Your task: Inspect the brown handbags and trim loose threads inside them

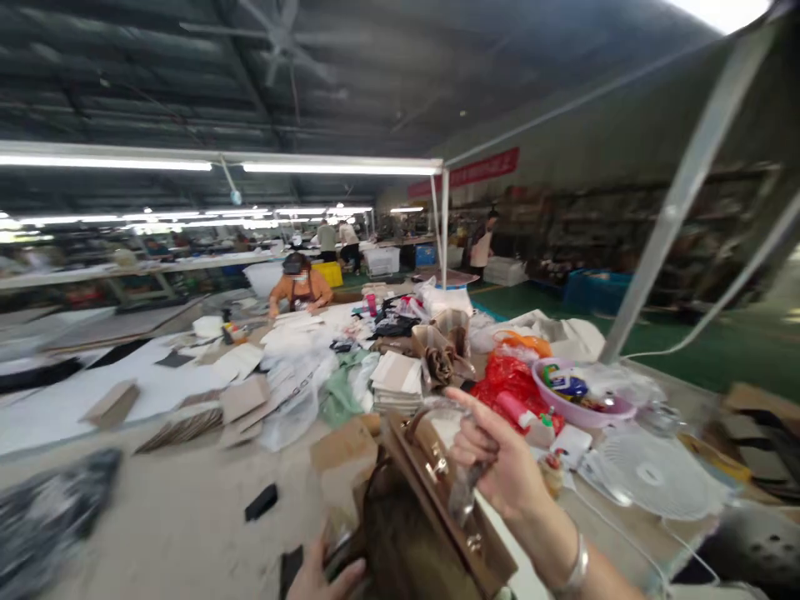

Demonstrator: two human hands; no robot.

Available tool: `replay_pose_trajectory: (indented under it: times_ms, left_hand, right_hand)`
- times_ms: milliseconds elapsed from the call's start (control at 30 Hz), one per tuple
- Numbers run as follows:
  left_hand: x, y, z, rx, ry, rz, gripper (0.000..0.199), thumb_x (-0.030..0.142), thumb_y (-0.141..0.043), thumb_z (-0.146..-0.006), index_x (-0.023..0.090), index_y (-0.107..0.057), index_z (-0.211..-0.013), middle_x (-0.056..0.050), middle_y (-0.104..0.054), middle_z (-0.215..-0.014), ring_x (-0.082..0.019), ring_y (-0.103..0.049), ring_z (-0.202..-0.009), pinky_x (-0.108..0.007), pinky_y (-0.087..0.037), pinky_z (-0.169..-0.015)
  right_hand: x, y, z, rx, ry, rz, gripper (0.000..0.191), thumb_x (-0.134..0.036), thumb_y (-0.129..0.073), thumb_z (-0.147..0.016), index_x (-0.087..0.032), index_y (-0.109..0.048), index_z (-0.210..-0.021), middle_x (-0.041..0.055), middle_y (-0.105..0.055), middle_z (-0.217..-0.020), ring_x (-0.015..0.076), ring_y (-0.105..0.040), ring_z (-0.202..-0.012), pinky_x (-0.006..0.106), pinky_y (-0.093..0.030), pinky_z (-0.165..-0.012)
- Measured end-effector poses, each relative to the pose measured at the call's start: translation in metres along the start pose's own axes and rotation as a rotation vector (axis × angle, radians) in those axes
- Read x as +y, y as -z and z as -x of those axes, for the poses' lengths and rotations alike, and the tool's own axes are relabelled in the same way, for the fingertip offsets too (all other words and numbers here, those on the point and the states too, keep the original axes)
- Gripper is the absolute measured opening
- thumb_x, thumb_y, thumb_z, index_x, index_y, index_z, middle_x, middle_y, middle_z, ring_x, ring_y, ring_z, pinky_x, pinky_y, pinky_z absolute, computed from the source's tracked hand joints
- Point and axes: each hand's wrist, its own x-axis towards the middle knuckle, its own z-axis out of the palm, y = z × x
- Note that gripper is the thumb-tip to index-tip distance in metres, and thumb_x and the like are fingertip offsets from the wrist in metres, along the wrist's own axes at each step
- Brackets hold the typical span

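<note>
1 left hand (325, 577) | 1 right hand (503, 467) | 1 brown handbag (409, 533) | 1 shiny bracelet (578, 567) | 1 purple tub (616, 417) | 1 ceiling fan (281, 37) | 1 red banner (484, 170)

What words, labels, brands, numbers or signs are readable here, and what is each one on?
None can be read for certain.
Red banner at the back: pale characters, too blurred.
Clear plastic bag on the table: dark marks like letters, too blurred.
Blue, white and green packet in the pink plastic basin: print too small.
Brown handbag with metal clasps: no lettering I can make out.
</note>
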Motion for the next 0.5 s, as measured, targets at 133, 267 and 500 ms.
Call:
replay_pose_trajectory:
  times_ms: [133,267,500]
  left_hand:
    - [0.031,-0.006,0.043,-0.394,0.282,0.602,0.043,0.047,-0.07,-0.062,0.011,-0.058,-0.081,0.004,-0.046,-0.052,-0.006,-0.042,-0.044,-0.02,-0.035,-0.046]
    - [0.103,0.049,0.051,-0.333,0.156,1.14,0.032,0.032,-0.066,-0.072,0.013,-0.055,-0.094,0.009,-0.029,-0.052,-0.001,-0.025,-0.043,-0.013,-0.023,-0.041]
    - [0.158,0.112,0.001,-0.183,0.034,1.026,0.011,0.017,-0.055,-0.079,0.012,-0.051,-0.07,0.01,-0.023,-0.045,-0.001,-0.016,-0.038,-0.014,-0.019,-0.038]
  right_hand:
    - [-0.022,0.006,-0.005,0.048,0.008,0.094,0.035,-0.032,-0.059,-0.08,-0.015,-0.058,-0.11,-0.0104,-0.012,-0.054,0.0046,-0.01,-0.044,0.015,-0.023,-0.041]
    - [-0.045,0.024,-0.018,0.088,0.201,0.263,0.03,-0.035,-0.055,-0.082,-0.02,-0.06,-0.107,-0.0096,-0.014,-0.053,0.0057,-0.013,-0.044,0.018,-0.034,-0.046]
    - [-0.02,0.075,-0.069,0.152,0.087,0.52,0.052,-0.04,-0.068,-0.069,-0.02,-0.055,-0.115,-0.0091,-0.03,-0.052,0.0067,-0.03,-0.045,0.021,-0.038,-0.047]
